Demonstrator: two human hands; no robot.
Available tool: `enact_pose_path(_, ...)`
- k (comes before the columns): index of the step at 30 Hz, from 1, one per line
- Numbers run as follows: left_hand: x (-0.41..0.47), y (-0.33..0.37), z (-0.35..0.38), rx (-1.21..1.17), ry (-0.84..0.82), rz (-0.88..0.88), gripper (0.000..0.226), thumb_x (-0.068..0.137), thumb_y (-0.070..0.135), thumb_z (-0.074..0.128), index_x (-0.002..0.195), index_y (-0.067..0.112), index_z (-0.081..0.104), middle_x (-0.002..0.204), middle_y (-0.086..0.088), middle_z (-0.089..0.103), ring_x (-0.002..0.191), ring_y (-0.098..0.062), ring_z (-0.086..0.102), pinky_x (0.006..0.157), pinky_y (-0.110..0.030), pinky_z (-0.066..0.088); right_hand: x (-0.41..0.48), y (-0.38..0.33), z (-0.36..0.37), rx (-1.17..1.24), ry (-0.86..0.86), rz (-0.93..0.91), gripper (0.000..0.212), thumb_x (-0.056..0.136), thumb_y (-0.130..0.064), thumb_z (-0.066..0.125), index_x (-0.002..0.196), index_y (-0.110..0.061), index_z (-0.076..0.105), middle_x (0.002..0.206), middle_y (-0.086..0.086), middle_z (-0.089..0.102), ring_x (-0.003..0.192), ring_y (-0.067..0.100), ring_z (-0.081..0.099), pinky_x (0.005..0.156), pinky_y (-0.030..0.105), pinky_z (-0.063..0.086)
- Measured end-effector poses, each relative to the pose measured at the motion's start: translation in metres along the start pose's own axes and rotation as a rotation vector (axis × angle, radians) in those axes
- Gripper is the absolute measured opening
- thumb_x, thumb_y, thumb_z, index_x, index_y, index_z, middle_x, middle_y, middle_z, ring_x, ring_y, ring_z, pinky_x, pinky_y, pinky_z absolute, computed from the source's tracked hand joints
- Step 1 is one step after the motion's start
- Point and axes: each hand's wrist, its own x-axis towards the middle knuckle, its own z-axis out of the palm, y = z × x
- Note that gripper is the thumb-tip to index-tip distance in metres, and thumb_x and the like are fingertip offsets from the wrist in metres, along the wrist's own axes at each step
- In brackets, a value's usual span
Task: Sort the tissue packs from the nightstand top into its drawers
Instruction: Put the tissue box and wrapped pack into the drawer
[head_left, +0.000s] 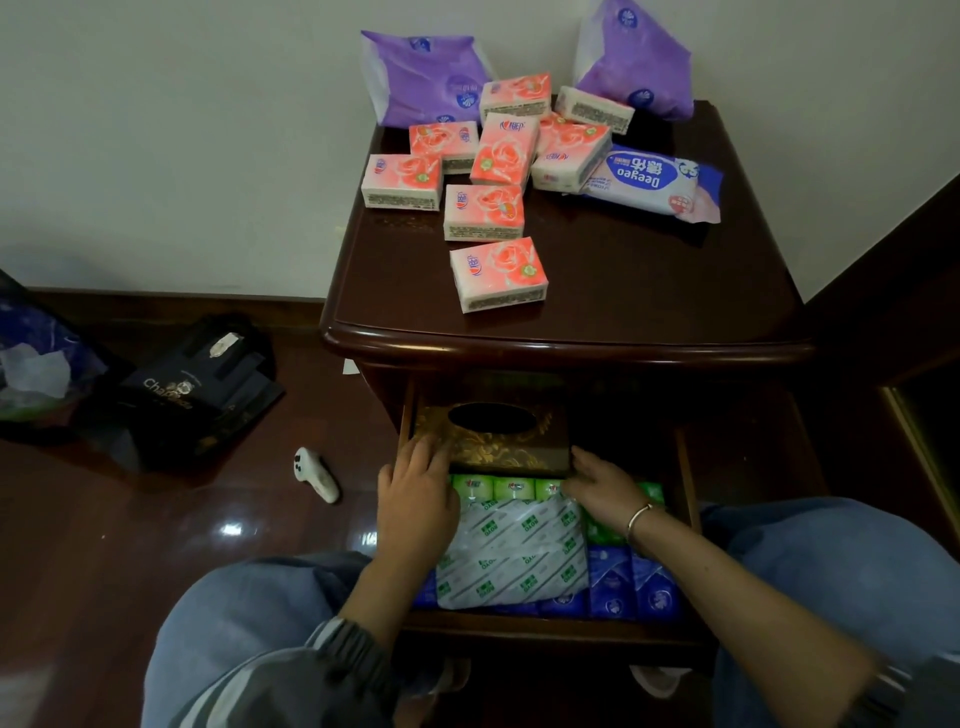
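Several pink rose-print tissue packs (497, 274) lie on the dark nightstand top (623, 291), with a white and blue wipes pack (655, 180) and two purple bags (422, 78) at the back. Below, the drawer (550, 626) is pulled out. It holds green packs (511, 488), a white green-print pack (511, 553), blue packs (631, 582) and a dark gold-patterned tissue box (498, 436) at its back. My left hand (415, 493) grips the box's left end. My right hand (602, 486) holds its right front corner.
My knees in blue jeans (249, 623) flank the drawer. On the glossy wood floor at left lie a white handheld device (317, 475), a black bag (192, 395) and a plastic bag with rubbish (36, 364). A white wall rises behind the nightstand.
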Motion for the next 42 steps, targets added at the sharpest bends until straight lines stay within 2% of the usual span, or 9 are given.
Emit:
enact_pose_path(5,-0.006,-0.005,0.01,0.088,-0.154,0.035,0.058,0.099,0.032,0.033,0.152,0.022,0.015,0.16,0.003,0.014,0.147,-0.015,0.011,0.112,-0.04,0.015,0.001,0.007,-0.001,-0.037,-0.021,0.033,0.061,0.091,-0.006,0.051,0.146,-0.018,0.03,0.147,0.004,0.039,0.135,0.022,0.037,0.109,0.033,0.034)
enact_pose_path(9,-0.009,-0.008,0.006,0.097,-0.171,0.029,0.056,0.099,0.034,0.032,0.152,0.024,0.016,0.159,0.007,0.015,0.146,-0.012,0.011,0.115,-0.048,0.009,-0.006,0.012,-0.011,-0.11,-0.007,-0.031,0.055,0.093,-0.015,0.053,0.145,-0.02,0.033,0.145,0.003,0.043,0.132,0.018,0.041,0.1,0.025,0.035)
enact_pose_path(13,-0.025,-0.007,-0.002,0.026,-0.034,0.003,0.05,0.091,0.022,0.048,0.14,0.016,0.044,0.143,-0.002,0.044,0.136,-0.021,0.035,0.112,-0.045,0.024,-0.023,0.018,-0.011,-0.503,0.246,-0.234,0.039,0.09,-0.027,0.058,0.127,-0.018,0.051,0.12,0.002,0.057,0.106,0.016,0.055,0.085,0.028,0.046)
enact_pose_path(17,-0.031,-0.013,-0.004,-0.262,0.127,-0.199,0.047,0.084,0.003,0.051,0.131,0.002,0.049,0.134,-0.016,0.048,0.122,-0.035,0.045,0.1,-0.047,0.04,-0.039,0.032,0.003,-0.601,0.149,-0.171,0.039,0.088,-0.036,0.058,0.122,-0.02,0.049,0.118,0.002,0.058,0.104,0.02,0.056,0.078,0.029,0.046)
enact_pose_path(21,-0.032,-0.014,0.004,-0.575,-0.028,-0.506,0.018,0.096,0.013,0.039,0.101,0.001,0.052,0.103,-0.022,0.058,0.086,-0.035,0.056,0.072,-0.039,0.043,-0.034,0.037,-0.001,-0.36,0.109,0.04,0.044,0.086,-0.03,0.064,0.124,-0.012,0.05,0.116,0.009,0.061,0.103,0.023,0.058,0.081,0.027,0.044)
enact_pose_path(26,-0.033,-0.021,0.007,-0.557,-0.025,-0.5,0.021,0.098,0.015,0.035,0.09,0.008,0.053,0.084,-0.01,0.058,0.074,-0.027,0.052,0.068,-0.035,0.038,-0.031,0.035,0.006,-0.129,0.073,0.115,0.034,0.08,-0.019,0.072,0.109,-0.007,0.06,0.103,0.009,0.063,0.096,0.023,0.059,0.083,0.031,0.05)
enact_pose_path(30,-0.032,-0.024,0.01,-0.505,-0.046,-0.5,0.02,0.098,0.014,0.035,0.094,0.006,0.053,0.085,-0.012,0.058,0.077,-0.032,0.055,0.067,-0.035,0.036,-0.036,0.03,0.01,-0.197,0.015,0.096,0.011,0.081,-0.019,0.07,0.078,-0.014,0.061,0.078,0.001,0.058,0.073,0.014,0.053,0.07,0.023,0.04)
enact_pose_path(35,-0.035,-0.029,0.007,-0.441,-0.086,-0.461,0.023,0.099,0.014,0.039,0.114,0.006,0.054,0.102,-0.02,0.062,0.096,-0.039,0.059,0.072,-0.031,0.035,-0.046,0.022,-0.001,-0.27,0.011,0.058,0.04,0.083,-0.01,0.065,0.053,-0.018,0.04,0.06,0.002,0.044,0.062,0.015,0.048,0.064,0.024,0.039)
enact_pose_path(42,-0.032,-0.03,0.006,-0.4,-0.105,-0.442,0.015,0.097,0.011,0.038,0.101,0.007,0.052,0.104,-0.028,0.063,0.095,-0.043,0.06,0.071,-0.033,0.034,-0.086,0.042,-0.086,0.428,0.165,0.42,0.022,0.086,0.007,0.057,0.067,-0.004,0.053,0.042,0.006,0.059,0.031,0.007,0.054,0.032,0.014,0.042)
